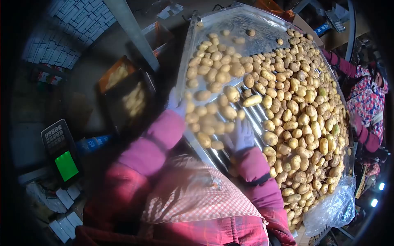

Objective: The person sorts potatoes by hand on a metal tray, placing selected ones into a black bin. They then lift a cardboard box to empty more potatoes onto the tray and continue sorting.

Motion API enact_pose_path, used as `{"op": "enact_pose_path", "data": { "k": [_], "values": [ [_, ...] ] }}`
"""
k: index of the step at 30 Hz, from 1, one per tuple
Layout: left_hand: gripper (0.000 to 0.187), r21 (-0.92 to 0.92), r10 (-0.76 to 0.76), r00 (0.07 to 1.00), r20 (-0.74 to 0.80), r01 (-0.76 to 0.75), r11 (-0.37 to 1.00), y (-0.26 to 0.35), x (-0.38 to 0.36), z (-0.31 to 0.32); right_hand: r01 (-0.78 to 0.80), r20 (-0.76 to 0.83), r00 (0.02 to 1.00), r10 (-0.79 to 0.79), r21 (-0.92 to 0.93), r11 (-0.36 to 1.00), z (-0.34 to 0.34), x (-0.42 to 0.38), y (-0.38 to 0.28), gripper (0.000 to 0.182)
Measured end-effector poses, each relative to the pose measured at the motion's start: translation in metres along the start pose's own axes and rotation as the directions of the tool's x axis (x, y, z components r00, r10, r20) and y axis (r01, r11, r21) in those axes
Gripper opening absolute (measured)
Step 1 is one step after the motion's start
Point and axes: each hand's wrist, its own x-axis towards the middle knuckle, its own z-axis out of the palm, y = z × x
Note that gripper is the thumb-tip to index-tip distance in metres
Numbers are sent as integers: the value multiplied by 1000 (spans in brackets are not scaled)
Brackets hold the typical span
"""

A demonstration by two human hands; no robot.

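Observation:
Light-coloured gloves cover both of my hands. My left hand (pixel 176 102) is at the left rim of a metal sorting table (pixel 186 57), slightly blurred, its visible fingers stretched out along the edge beside the potatoes. Lying open on the slatted part of the table, my right hand (pixel 243 136) has its fingers spread against the near potatoes and holds none. Loose potatoes (pixel 209 112) between the hands look smeared by motion. A large heap of potatoes (pixel 303 119) covers the table to the right of my right hand.
A crate of potatoes (pixel 133 98) stands on the floor at left. Nearer is a scale display (pixel 61 149) with a green screen. Clear plastic wrap (pixel 332 205) lies at the table's lower right. Across the table stands another person (pixel 365 94). A metal post (pixel 133 33) rises at upper left.

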Motion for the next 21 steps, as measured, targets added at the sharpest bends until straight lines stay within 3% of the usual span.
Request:
{"op": "enact_pose_path", "data": {
  "k": [2, 3, 5, 7, 8, 9, 11, 12, 14, 15, 17, 18, 19, 20, 21],
  "values": [
    [60, -41, -23, 999, -33, 22, 999, 14, -8, -1, 62, 80, 995, -62, 0, 998, 11, 20, 4, 79],
    [60, -149, -67, 998, -10, 65, 987, 20, -9, -2, 91, 142, 986, -87, -20, 996, 14, 29, 4, 80],
    [60, -259, -112, 994, 2, 109, 960, 25, -9, -3, 134, 119, 984, -131, -20, 991, 9, 45, 14, 69],
    [60, -311, -20, 999, 28, 27, 950, 22, -11, -4, 33, 330, 929, -165, 373, 927, -19, 69, 34, 52],
    [59, -292, -99, 991, 85, 120, 949, 36, -16, -13, 182, 88, 977, -196, 146, 972, -39, 82, 26, 44],
    [59, -287, -124, 989, 85, 144, 947, 32, -18, -9, 257, -146, 951, -272, -112, 960, -51, 94, 20, 36],
    [60, -234, -93, 996, -10, 88, 968, 27, -13, -4, 417, -36, 906, -421, -84, 905, -45, 118, 23, 37],
    [60, -229, -95, 995, -17, 89, 969, 9, -4, 1, 340, 44, 940, -338, -71, 938, -14, 129, 37, 40],
    [60, -4, 70, 993, -98, -71, 997, -37, 14, 12, 215, 112, 971, -213, -9, 977, -12, 137, 22, 44],
    [60, -1, 67, 992, -111, -68, 998, -34, 13, 9, 148, 120, 981, -150, 22, 989, -6, 142, 20, 44],
    [57, 411, 158, 972, -173, -75, 909, -13, 6, 5, 163, 103, 981, -163, 12, 987, -9, 143, 19, 44],
    [55, 467, 286, 928, -239, -148, 872, -6, 2, 0, 175, 83, 981, -174, -6, 985, -13, 145, 20, 45],
    [55, 467, 295, 925, -241, -157, 870, 12, -7, -2, 176, 73, 982, -175, -9, 984, -5, 148, 28, 45],
    [54, -70, 118, 976, -185, -133, 989, 37, -19, -3, 76, 6, 996, -85, 382, 921, 12, 152, 43, 47],
    [53, -581, -11, 999, -42, -16, 814, 59, -26, -8, 1, -15, 1000, 14, 714, 700, 19, 155, 55, 49]
  ]
}}
